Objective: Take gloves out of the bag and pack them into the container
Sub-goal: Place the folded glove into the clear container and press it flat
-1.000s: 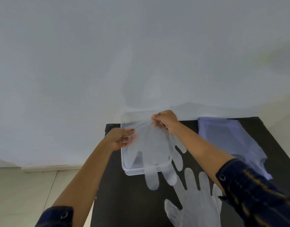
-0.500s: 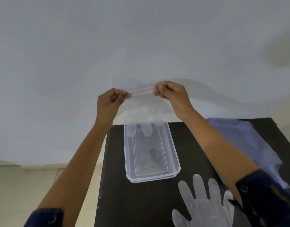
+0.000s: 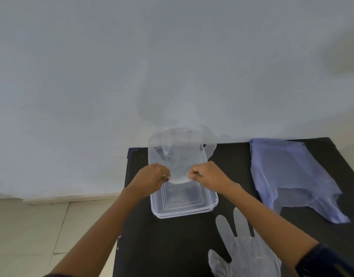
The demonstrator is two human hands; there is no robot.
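A clear plastic container (image 3: 210, 204) sits open on the black table (image 3: 172, 246), long side running away from me. My left hand (image 3: 152, 179) and my right hand (image 3: 210, 174) each pinch one corner of a translucent glove's (image 3: 178, 156) cuff over the container's middle. The glove stretches away from me, its fingers draped over the container's far end and far right rim. A second translucent glove (image 3: 244, 248) lies flat on the table near me, partly under my right forearm. The pale blue plastic bag (image 3: 288, 176) lies flat at the right.
A white wall rises directly behind the table. The table's left edge runs close to the container, with beige floor tiles (image 3: 32, 236) below.
Both hands came down and toward me from in front of the wall, carrying the glove; its fingers now point away and lie over the container's far end.
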